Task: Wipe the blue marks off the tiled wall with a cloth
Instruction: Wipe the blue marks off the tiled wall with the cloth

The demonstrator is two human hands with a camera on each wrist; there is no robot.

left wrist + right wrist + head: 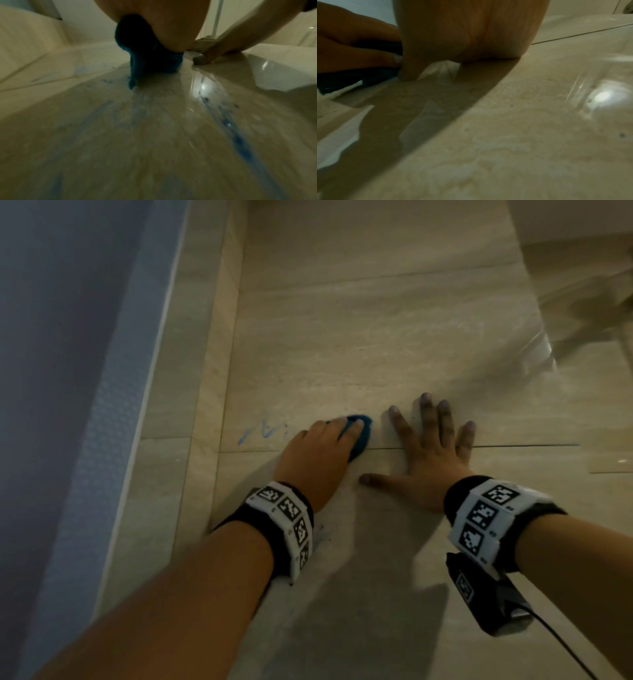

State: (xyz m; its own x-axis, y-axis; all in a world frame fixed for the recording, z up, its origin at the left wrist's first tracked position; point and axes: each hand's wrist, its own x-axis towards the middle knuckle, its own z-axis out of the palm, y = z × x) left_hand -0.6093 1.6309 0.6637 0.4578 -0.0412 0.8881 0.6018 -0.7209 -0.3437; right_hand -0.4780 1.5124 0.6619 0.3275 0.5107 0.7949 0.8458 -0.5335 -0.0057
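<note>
I have the left hand [318, 446] bunched over the blue cloth [462, 436], fingers curled around it and pressing it flat against the tiled wall [376, 337]. The cloth sits just above the horizontal grout line [513, 445], close to the wall's left edge where the corner trim [205, 405] runs.

The right hand [435, 460] is spread, palm and straight fingers flat on the tile just beside the cloth on its right, holding nothing; I read it as a brace.

What matters for my next stroke: the remaining blue marks [260, 431] lie to the left of the cloth, between it and the corner trim, near the same grout line. They stretch roughly sideways along that line. The left hand is clearly the nearer one, so I judge the wipe should run leftward.

The left wrist view shows more blue streaks [240, 138] on the tile below the cloth, toward my wrist, so a downward pass looks needed too.
</note>
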